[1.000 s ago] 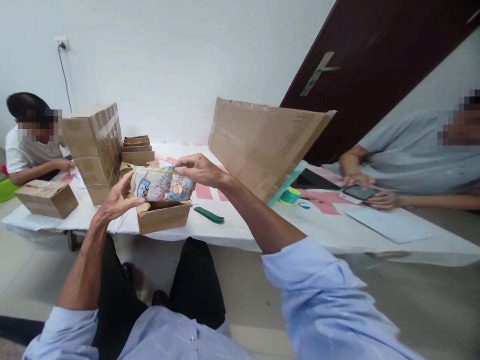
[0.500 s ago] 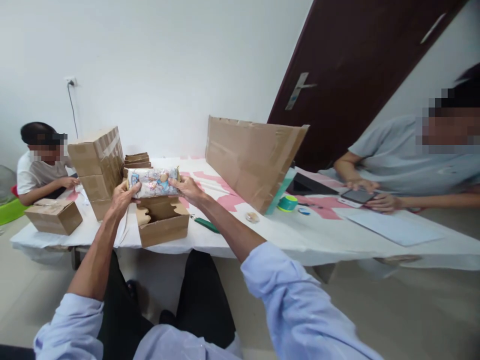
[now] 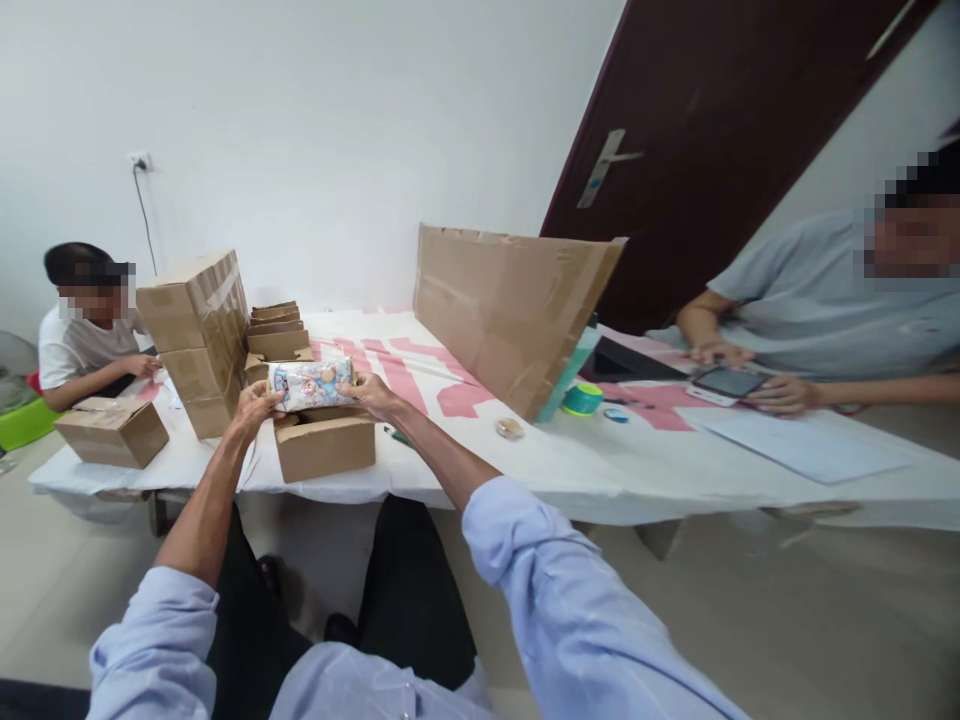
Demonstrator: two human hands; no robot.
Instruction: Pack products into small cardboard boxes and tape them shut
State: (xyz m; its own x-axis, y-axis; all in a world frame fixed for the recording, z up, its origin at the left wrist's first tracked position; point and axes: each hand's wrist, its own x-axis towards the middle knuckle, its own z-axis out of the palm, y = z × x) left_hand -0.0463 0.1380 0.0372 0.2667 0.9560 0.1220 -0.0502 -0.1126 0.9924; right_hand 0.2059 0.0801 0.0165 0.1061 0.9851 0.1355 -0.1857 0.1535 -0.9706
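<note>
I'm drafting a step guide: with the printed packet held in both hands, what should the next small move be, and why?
Probably lower the printed packet into the open cardboard box: the left hand and right hand grip its opposite ends, and it appears to be just above the box's opening.

Prob. packing rm, w/ taped ctns (image 3: 193,345), covered tbl (image 3: 645,470).

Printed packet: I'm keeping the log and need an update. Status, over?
Left hand, right hand: gripping opposite ends. Printed packet: held at top of open carton, contact unclear. Green tool: right of carton, partly hidden by right forearm.
</note>
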